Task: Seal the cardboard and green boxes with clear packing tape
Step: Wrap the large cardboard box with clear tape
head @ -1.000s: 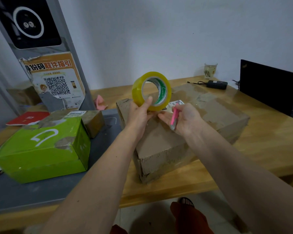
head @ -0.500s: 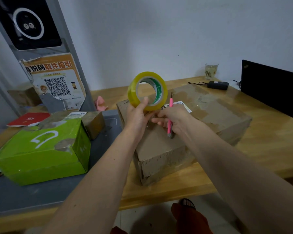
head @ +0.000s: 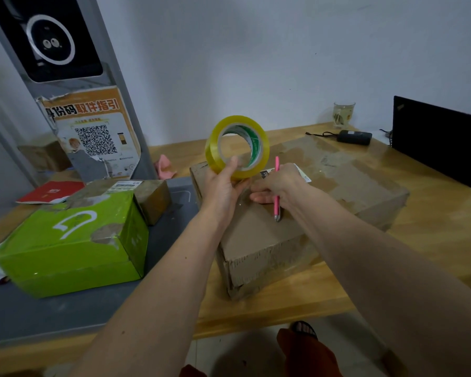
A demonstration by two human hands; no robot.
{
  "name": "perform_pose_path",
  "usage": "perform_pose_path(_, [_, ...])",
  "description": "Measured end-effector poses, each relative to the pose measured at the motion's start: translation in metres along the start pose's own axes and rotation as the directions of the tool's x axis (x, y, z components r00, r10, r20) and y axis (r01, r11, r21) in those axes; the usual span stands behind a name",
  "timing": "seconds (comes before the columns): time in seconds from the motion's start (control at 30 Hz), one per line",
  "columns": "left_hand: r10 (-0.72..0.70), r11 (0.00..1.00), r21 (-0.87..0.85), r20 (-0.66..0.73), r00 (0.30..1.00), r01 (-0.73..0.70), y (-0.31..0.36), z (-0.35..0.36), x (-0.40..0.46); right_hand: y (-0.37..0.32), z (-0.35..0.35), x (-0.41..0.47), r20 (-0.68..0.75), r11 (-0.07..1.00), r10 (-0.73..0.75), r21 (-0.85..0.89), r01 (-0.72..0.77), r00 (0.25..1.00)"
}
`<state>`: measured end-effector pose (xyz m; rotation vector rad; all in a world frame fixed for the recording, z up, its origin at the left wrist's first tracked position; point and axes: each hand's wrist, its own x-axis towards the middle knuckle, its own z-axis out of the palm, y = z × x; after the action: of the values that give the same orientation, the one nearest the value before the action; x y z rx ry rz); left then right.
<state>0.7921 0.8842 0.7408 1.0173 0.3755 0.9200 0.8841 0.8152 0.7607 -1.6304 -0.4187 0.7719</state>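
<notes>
- My left hand (head: pixel 223 183) holds the roll of tape (head: pixel 237 146) upright on its edge above the far left corner of the cardboard box (head: pixel 297 213); my thumb is hooked into the roll's hole and my fingers wrap the outer yellow band.
- My right hand (head: pixel 279 183) lies on top of the cardboard box just beside the left one, fingers curled round a pink knife (head: pixel 276 190) that stands nearly upright, tip down on the box top.
- My right fingertips (head: pixel 257 197) press flat on the cardboard just under the roll; whether a strip of tape is under them I cannot tell.
- The cardboard box sits in the middle of the desk (head: pixel 433 240), its near corner reaching close to the front edge; old glossy tape patches and a white label (head: pixel 301 174) show on its top.
- The green box (head: pixel 74 246) sits on a grey mat (head: pixel 65 317) at the left end of the desk, near the front edge, well apart from the cardboard box.
- A small brown box (head: pixel 152 197) touches the green box at its far right corner.
- A red booklet (head: pixel 49 191) lies further back on the left.
- At the back right corner stand a glass (head: pixel 343 114), a black adapter (head: pixel 354 137) and a laptop (head: pixel 441 142).
</notes>
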Motion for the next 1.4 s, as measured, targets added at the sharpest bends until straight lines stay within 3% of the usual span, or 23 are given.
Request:
perform_pose_path(0.13, [0.009,1.0,-0.007,-0.021,1.0,-0.01,0.002,-0.001,-0.001,-0.007,-0.011,0.006,0.11,0.992,0.054,-0.117,-0.041,0.992])
perform_pose_path(0.27, [0.011,1.0,-0.006,-0.035,0.999,-0.011,0.003,0.0,-0.001,-0.011,-0.009,0.007,0.042,0.948,0.004,-0.317,0.009,0.999])
perform_pose_path(0.4, [0.003,1.0,-0.006,-0.03,1.0,-0.003,0.002,0.001,-0.001,-0.008,-0.01,0.003,0.029,0.931,-0.024,-0.363,0.033,0.999])
perform_pose_path(0.63, [-0.078,0.971,-0.235,-0.123,0.989,0.048,0.006,-0.007,0.002,-0.006,-0.008,0.003,-0.009,0.891,-0.049,-0.453,0.039,0.999])
perform_pose_path(0.93, [-0.055,0.969,-0.246,-0.151,0.987,0.017,0.011,-0.011,-0.013,-0.002,0.003,-0.001,-0.04,0.71,-0.264,-0.684,0.166,0.964])
perform_pose_path(1.0, [-0.075,0.954,-0.298,-0.131,0.989,0.033,0.012,-0.014,-0.022,-0.004,-0.007,0.002,-0.068,0.693,-0.254,-0.709,0.132,0.965])
perform_pose_path(1.03, [-0.08,0.942,-0.333,-0.114,0.99,0.037,0.013,-0.016,-0.026,-0.005,-0.013,0.004,-0.082,0.753,-0.235,-0.645,0.128,0.968])
perform_pose_path(1.1, [-0.083,0.919,-0.391,-0.09,0.992,0.041,0.015,-0.019,-0.031,-0.005,-0.018,0.003,-0.103,0.935,-0.115,-0.347,0.073,0.988])
perform_pose_path(1.17, [-0.091,0.895,-0.444,-0.084,0.992,0.044,0.018,-0.02,-0.034,-0.004,-0.009,0.002,-0.064,0.995,-0.053,-0.087,0.047,0.997])
perform_pose_path(1.23, [-0.108,0.878,-0.476,-0.09,0.99,0.053,0.021,-0.021,-0.037,-0.003,0.008,-0.004,0.059,0.987,0.006,0.159,-0.015,0.998])
perform_pose_path(1.3, [-0.114,0.879,-0.472,-0.084,0.99,0.062,0.025,-0.022,-0.041,0.001,0.022,-0.011,0.192,0.909,0.059,0.394,-0.132,0.98])
perform_pose_path(1.4, [-0.092,0.917,-0.395,-0.082,0.992,0.052,0.026,-0.026,-0.046,0.007,0.028,-0.009,0.234,0.858,0.081,0.478,-0.188,0.969])
